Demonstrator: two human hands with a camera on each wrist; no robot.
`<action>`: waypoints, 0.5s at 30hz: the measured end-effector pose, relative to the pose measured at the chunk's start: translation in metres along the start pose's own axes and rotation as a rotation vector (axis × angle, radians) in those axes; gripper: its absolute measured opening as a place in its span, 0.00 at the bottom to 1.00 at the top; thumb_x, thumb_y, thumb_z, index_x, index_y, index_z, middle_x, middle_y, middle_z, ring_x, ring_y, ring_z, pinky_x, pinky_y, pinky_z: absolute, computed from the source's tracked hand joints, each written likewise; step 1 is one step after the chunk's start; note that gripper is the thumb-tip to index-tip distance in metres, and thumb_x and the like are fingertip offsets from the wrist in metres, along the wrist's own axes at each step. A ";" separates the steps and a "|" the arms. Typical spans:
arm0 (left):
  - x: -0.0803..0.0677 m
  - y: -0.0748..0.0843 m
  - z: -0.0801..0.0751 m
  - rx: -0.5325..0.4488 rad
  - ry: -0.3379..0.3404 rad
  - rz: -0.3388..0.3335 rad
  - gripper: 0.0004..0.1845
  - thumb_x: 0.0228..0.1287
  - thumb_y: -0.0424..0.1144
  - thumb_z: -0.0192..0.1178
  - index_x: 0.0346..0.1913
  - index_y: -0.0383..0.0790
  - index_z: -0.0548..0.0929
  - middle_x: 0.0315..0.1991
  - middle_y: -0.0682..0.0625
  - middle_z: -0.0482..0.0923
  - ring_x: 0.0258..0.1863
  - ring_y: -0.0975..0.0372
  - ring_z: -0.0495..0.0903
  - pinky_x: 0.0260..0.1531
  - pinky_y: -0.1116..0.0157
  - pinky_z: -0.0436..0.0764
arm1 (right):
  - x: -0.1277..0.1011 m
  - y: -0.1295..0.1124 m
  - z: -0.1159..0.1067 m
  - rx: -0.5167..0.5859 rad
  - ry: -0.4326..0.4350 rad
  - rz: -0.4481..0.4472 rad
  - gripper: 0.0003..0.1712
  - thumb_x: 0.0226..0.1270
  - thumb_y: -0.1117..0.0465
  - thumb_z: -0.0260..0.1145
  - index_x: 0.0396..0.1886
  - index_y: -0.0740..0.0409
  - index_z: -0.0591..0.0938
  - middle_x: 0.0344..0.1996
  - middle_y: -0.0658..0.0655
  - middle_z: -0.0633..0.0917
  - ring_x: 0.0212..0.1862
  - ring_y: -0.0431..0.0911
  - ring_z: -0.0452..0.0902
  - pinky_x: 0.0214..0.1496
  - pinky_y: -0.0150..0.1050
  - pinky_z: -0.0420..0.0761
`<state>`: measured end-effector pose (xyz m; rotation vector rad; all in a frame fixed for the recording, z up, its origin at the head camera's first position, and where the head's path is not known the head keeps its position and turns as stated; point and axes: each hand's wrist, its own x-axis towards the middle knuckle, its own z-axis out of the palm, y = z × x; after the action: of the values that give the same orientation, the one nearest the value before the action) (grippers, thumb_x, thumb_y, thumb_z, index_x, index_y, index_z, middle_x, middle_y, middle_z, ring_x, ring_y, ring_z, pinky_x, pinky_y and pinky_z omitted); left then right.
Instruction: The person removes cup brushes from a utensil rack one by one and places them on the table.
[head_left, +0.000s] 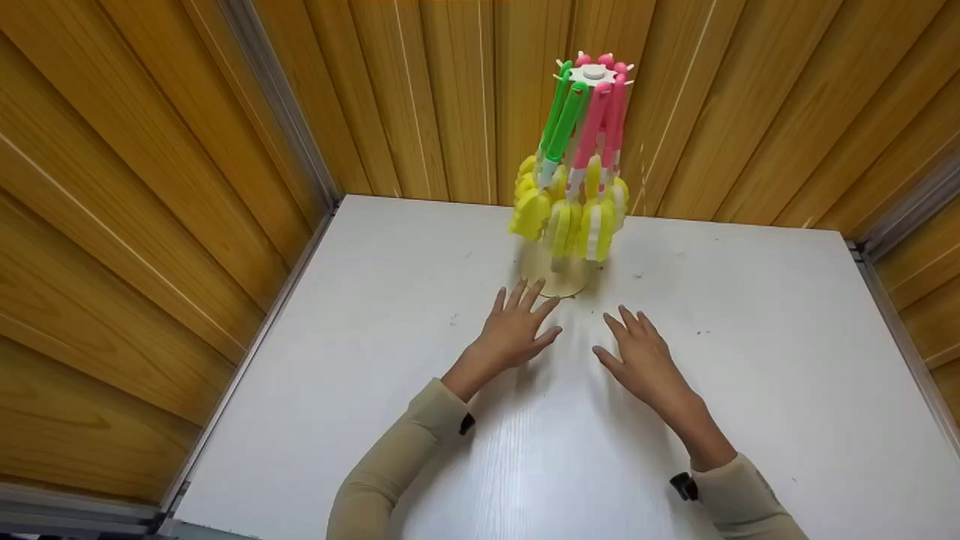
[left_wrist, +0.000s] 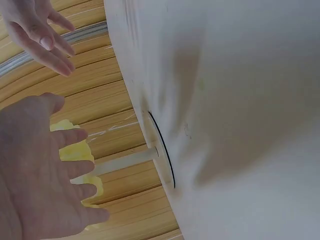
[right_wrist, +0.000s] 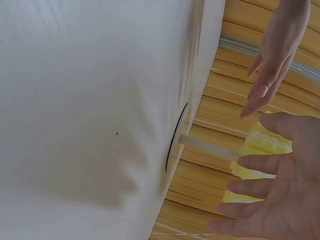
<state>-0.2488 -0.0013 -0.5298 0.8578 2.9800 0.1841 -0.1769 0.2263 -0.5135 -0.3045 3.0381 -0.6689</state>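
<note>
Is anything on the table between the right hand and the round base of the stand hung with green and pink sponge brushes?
Nothing: in the head view only bare white table separates the right hand from the stand's round base.

One white-topped round rotating rack on a cream post point(head_left: 592, 73), upper centre of the head view. Two green plastic handles point(head_left: 559, 124) and two pink plastic handles point(head_left: 600, 124) hang from it; the yellow sponge heads point(head_left: 570, 217) below are bunched, so no exact count. One white rectangular table point(head_left: 750, 360). Two bare hands: left hand point(head_left: 514, 330), right hand point(head_left: 645, 364), centre frame.
</note>
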 end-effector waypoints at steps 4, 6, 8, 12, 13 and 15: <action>0.007 -0.004 0.007 -0.231 -0.019 0.031 0.31 0.81 0.59 0.44 0.79 0.52 0.61 0.81 0.46 0.50 0.80 0.48 0.46 0.76 0.46 0.53 | 0.000 0.003 -0.002 0.014 0.004 0.016 0.36 0.76 0.51 0.63 0.74 0.68 0.67 0.75 0.75 0.60 0.75 0.75 0.49 0.71 0.72 0.55; 0.011 -0.007 0.011 -0.366 -0.030 0.020 0.32 0.81 0.54 0.46 0.80 0.47 0.58 0.81 0.43 0.51 0.80 0.48 0.47 0.77 0.49 0.52 | 0.000 0.003 -0.002 0.025 0.001 0.021 0.37 0.76 0.51 0.62 0.74 0.68 0.67 0.75 0.75 0.59 0.75 0.75 0.48 0.71 0.72 0.55; 0.015 -0.009 0.016 -0.472 -0.034 0.003 0.33 0.81 0.49 0.49 0.81 0.43 0.55 0.80 0.42 0.52 0.80 0.47 0.48 0.77 0.53 0.51 | -0.001 0.003 -0.003 0.034 -0.001 0.026 0.36 0.76 0.51 0.63 0.74 0.68 0.67 0.75 0.75 0.59 0.75 0.75 0.48 0.71 0.72 0.54; 0.028 -0.010 0.025 -0.581 -0.024 -0.031 0.36 0.79 0.41 0.51 0.81 0.37 0.49 0.80 0.40 0.53 0.79 0.48 0.49 0.77 0.56 0.52 | -0.004 0.005 -0.004 0.037 0.007 0.037 0.36 0.76 0.53 0.63 0.74 0.68 0.67 0.75 0.75 0.59 0.75 0.75 0.49 0.71 0.72 0.54; 0.032 -0.010 0.027 -0.591 -0.019 -0.039 0.36 0.79 0.40 0.51 0.81 0.37 0.49 0.80 0.40 0.53 0.79 0.48 0.50 0.77 0.56 0.52 | -0.004 0.005 -0.004 0.036 0.008 0.038 0.36 0.76 0.53 0.63 0.74 0.68 0.67 0.75 0.75 0.59 0.75 0.75 0.49 0.71 0.72 0.55; 0.040 -0.009 0.030 -0.610 -0.011 -0.060 0.36 0.78 0.38 0.51 0.81 0.36 0.48 0.80 0.40 0.53 0.79 0.49 0.51 0.77 0.56 0.53 | -0.005 0.005 -0.004 0.041 0.005 0.036 0.36 0.76 0.53 0.63 0.74 0.68 0.66 0.75 0.75 0.59 0.75 0.75 0.49 0.71 0.72 0.55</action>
<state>-0.2858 0.0156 -0.5609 0.6769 2.6640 1.0082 -0.1731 0.2333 -0.5123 -0.2464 3.0226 -0.7299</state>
